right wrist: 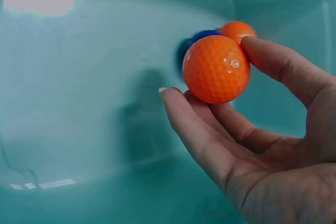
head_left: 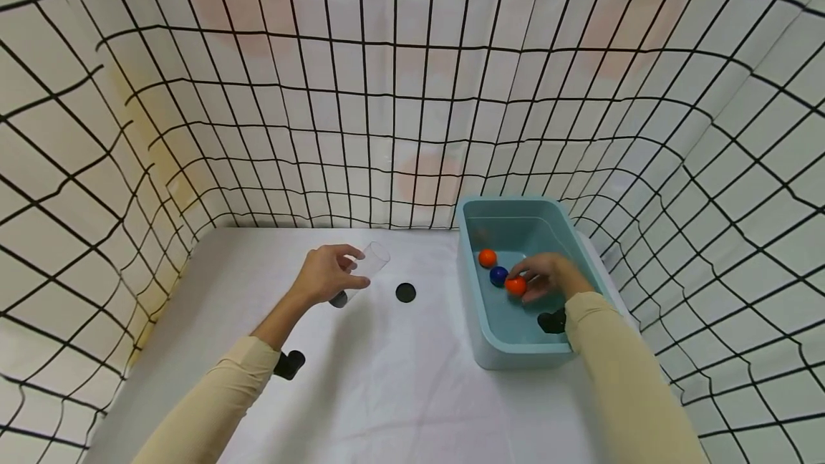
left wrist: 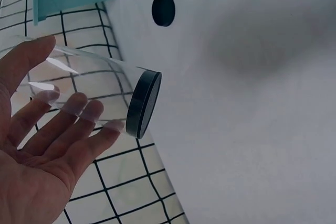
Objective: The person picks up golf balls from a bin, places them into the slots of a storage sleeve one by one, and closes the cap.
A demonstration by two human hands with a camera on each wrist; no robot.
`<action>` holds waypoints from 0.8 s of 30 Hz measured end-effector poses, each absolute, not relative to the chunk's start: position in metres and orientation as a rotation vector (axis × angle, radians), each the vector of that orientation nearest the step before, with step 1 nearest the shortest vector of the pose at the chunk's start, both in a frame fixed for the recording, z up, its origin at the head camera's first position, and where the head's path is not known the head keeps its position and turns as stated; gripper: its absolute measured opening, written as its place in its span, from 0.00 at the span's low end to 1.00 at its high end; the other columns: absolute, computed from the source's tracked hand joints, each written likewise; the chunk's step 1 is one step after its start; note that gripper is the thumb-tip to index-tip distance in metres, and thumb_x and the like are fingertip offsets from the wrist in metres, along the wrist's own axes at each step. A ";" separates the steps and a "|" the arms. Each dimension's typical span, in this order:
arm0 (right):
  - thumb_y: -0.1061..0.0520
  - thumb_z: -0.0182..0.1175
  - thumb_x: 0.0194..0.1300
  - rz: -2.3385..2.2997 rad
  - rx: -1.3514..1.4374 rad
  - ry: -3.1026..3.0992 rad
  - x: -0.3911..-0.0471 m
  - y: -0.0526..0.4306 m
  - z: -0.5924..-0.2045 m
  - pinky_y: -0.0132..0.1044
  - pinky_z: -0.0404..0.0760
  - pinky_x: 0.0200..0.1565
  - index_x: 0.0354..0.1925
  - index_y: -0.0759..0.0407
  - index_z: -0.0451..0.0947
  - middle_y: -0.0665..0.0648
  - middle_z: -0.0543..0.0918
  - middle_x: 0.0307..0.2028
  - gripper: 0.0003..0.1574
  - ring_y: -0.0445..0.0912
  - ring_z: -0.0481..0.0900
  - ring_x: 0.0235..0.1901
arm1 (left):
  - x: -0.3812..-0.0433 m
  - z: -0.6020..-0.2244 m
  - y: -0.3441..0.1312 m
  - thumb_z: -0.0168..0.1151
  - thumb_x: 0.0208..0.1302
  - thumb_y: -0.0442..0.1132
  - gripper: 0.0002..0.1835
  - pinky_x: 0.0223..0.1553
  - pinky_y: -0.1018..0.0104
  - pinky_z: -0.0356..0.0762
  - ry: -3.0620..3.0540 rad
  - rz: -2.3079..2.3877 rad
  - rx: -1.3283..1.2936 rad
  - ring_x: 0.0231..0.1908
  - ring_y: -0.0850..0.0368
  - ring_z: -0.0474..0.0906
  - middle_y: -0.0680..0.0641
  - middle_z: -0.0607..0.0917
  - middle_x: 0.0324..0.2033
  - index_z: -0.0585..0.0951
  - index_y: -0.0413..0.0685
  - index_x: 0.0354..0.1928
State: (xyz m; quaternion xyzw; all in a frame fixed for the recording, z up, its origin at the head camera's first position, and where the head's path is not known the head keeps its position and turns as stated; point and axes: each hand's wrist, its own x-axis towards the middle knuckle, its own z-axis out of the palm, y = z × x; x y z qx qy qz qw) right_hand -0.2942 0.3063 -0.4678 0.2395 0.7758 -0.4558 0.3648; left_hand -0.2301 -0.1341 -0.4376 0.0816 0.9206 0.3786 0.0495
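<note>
My left hand (head_left: 330, 274) grips a clear plastic tube (left wrist: 100, 77) over the table, its fingers and thumb round the wall. The tube tilts, and a black cap (left wrist: 144, 104) covers its lower end. Inside the teal bin on the right, my right hand (head_left: 546, 276) pinches an orange golf ball (right wrist: 216, 70) between thumb and fingers. Just beyond it in the bin are a blue ball (head_left: 498, 276) and a second orange ball (head_left: 487, 258).
The teal bin (head_left: 473, 306) stands at the table's right side. A loose black round cap (head_left: 405, 293) lies on the white table (head_left: 387, 392) between the tube and the bin. Black netting (head_left: 393, 99) over white cloth walls in the back and both sides.
</note>
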 end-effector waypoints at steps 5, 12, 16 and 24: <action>0.53 0.59 0.73 -1.252 0.494 2.017 -0.297 0.308 -0.440 0.36 0.86 0.47 0.68 0.69 0.67 0.67 0.76 0.52 0.33 0.46 0.88 0.33 | -0.230 -0.439 -0.131 0.78 0.50 0.46 0.25 0.35 0.62 0.83 2.803 1.157 0.263 0.42 0.48 0.87 0.39 0.90 0.44 0.86 0.48 0.52; 0.51 0.64 0.70 -1.366 0.340 2.183 -0.293 0.293 -0.410 0.41 0.84 0.54 0.65 0.70 0.72 0.67 0.79 0.57 0.33 0.46 0.87 0.39 | -0.229 -0.436 -0.125 0.79 0.50 0.45 0.25 0.34 0.62 0.83 2.807 1.160 0.291 0.42 0.48 0.87 0.39 0.90 0.43 0.86 0.46 0.51; 0.51 0.67 0.67 -1.396 0.245 2.258 -0.293 0.278 -0.398 0.40 0.86 0.50 0.61 0.72 0.75 0.67 0.81 0.56 0.33 0.49 0.86 0.44 | -0.229 -0.435 -0.121 0.79 0.50 0.44 0.25 0.34 0.63 0.83 2.803 1.160 0.287 0.42 0.48 0.86 0.39 0.90 0.43 0.86 0.46 0.51; 0.51 0.68 0.66 -1.422 0.113 2.303 -0.288 0.242 -0.365 0.39 0.86 0.49 0.54 0.71 0.80 0.64 0.84 0.52 0.27 0.56 0.84 0.53 | -0.228 -0.431 -0.111 0.79 0.49 0.44 0.26 0.33 0.63 0.83 2.786 1.139 0.326 0.41 0.49 0.86 0.38 0.90 0.43 0.86 0.44 0.51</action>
